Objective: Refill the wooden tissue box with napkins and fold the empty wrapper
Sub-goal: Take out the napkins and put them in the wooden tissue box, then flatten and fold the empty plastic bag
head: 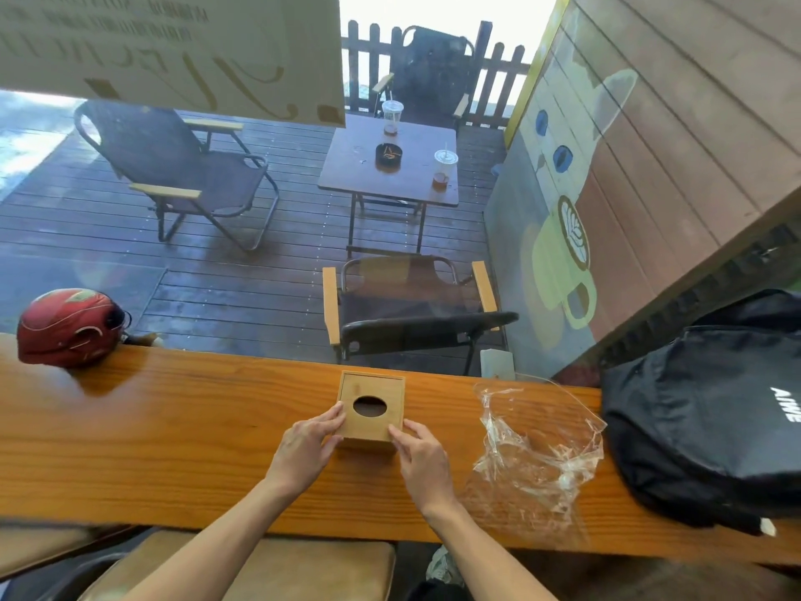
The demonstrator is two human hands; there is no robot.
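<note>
Both forearms are reaching forward from the near edge of the desk [173,431] toward the wooden tissue box [372,410], which is sitting upright near the desk's middle with its oval opening facing up. Left hand [308,444] is pressing its fingertips against the box's near left corner; right hand [422,459] is touching the near right corner; both are gripping the box lightly between them, fingers spread. No napkin is showing through the opening, so the fill cannot be confirmed. Empty wrapper [535,453] is lying crumpled and unfolded just right of the box, beside a black backpack [711,409]. Risks noted: the lid may be seating crooked if pushed unevenly from one corner; the light, clear wrapper may be sliding off the desk's near edge or catching under a sleeve; the polished desk may be letting the box skate away under pressure
</note>
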